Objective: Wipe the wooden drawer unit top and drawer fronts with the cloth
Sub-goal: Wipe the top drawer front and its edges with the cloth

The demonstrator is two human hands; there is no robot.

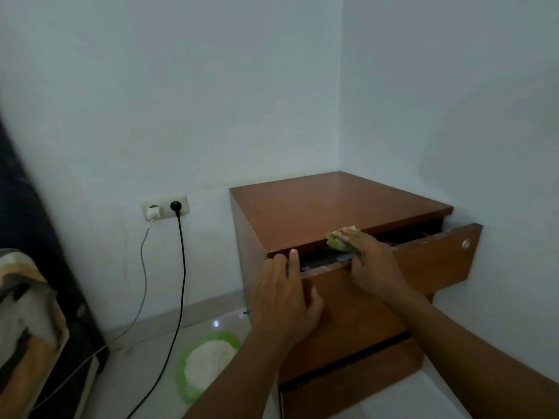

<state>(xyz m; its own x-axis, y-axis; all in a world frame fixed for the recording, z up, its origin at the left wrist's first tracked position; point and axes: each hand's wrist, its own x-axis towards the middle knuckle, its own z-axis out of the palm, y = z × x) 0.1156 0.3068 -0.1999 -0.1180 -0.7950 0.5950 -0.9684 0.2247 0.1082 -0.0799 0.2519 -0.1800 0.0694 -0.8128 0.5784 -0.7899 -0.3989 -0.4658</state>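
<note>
Item: wooden drawer unit [326, 207], set in the corner of two pale walls, top bare
Top drawer [423, 261]: pulled part-way out, skewed so its right end stands further forward than its left; front carries a round knob [466, 244]
Lower drawer front [351, 397]: nearly closed, a dark gap above it
Cloth [338, 241]: green, bunched, pressed at the front lip of the top where it meets the open slot; partly hidden under the fingers
Right hand [370, 261]: on the cloth, fingers together and curled over it, pinning it to the edge; the nearer hand to the cloth
Left hand [284, 300]: just left of the right, apart from the cloth, fingers loosely spread, fingertips hooked on the drawer's upper edge at the left corner
Key relation: cloth lies directly beneath the right fingertips; the lip's long axis runs left to right, rising slightly toward the right in view, so a stroke would likely follow that line
Step judged: edge of top being wiped; drawer fronts probably still to do
Floor: green basin [187, 367] with pale contents; wall socket [165, 207] with two plugs
</note>
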